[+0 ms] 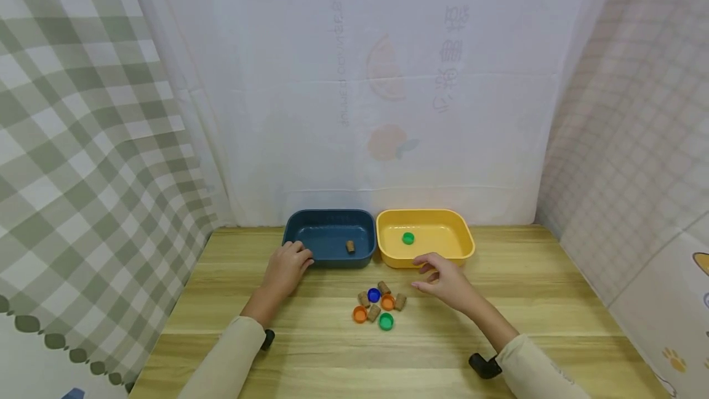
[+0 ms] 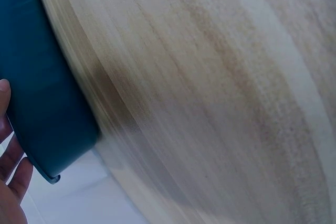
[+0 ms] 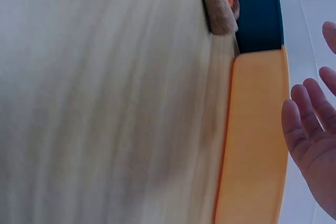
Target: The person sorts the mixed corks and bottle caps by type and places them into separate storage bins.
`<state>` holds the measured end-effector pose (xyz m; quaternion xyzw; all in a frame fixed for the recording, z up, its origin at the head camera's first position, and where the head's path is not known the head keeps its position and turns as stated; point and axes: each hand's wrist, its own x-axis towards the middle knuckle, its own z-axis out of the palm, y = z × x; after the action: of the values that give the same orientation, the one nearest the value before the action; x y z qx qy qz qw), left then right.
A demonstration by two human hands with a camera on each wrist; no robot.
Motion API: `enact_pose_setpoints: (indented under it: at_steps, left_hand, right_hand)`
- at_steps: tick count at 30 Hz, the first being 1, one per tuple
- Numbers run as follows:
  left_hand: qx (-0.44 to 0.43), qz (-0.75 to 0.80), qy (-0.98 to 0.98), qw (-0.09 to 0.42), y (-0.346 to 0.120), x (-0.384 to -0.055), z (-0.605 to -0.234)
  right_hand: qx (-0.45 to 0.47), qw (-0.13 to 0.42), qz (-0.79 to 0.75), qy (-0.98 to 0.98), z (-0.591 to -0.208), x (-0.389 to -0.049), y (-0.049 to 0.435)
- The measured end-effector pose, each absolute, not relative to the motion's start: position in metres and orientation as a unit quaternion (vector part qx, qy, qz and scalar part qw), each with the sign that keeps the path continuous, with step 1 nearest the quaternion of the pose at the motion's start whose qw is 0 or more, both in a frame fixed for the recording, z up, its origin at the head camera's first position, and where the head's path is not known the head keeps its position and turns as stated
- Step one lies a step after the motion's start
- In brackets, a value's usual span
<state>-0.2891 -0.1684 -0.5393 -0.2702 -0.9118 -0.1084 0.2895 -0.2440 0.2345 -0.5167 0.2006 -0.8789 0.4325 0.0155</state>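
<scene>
My left hand (image 1: pixel 288 263) is at the left front corner of the dark blue tub (image 1: pixel 332 263), its loosely bent fingers (image 2: pixel 21 174) right at the rim with nothing seen between them. One cork (image 1: pixel 350 247) lies inside that tub. Near the front right of the yellow tub (image 1: pixel 423 261), my right hand (image 1: pixel 443 282) hangs with spread, slightly curved fingers and holds nothing. A green bottle cap (image 1: pixel 408 238) sits in the yellow tub. Between the hands lie several corks (image 1: pixel 400 302), a blue cap (image 1: pixel 373 295), two orange caps (image 1: pixel 360 314) and another green cap (image 1: pixel 386 321).
Both tubs stand side by side at the back of the wooden table (image 1: pixel 332 362), against a white cloth (image 1: pixel 304 140). Checked cloth (image 1: pixel 111 140) hangs on the left, and a pale grid-patterned cloth (image 1: pixel 631 140) on the right. Dark wrist-worn devices (image 1: pixel 484 366) show by the sleeves.
</scene>
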Motion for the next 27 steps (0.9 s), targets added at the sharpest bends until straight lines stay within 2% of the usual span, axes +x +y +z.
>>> enact_pose_setpoints:
  at_steps: [11,19,27]
  left_hand:
    - [-0.27,-0.114,-0.908,0.301,-0.167,-0.289,-0.541]
    - [-0.261,-0.122,-0.918,0.271,-0.166,-0.286,-0.537]
    - [-0.258,-0.122,-0.919,0.272,-0.166,-0.285,-0.535]
  right_hand:
    - [0.209,-0.034,0.423,-0.881,-0.529,-0.233,0.22]
    - [0.164,-0.059,0.409,-0.896,-0.544,-0.229,0.209]
    - [0.147,-0.057,0.391,-0.907,-0.548,-0.225,0.2]
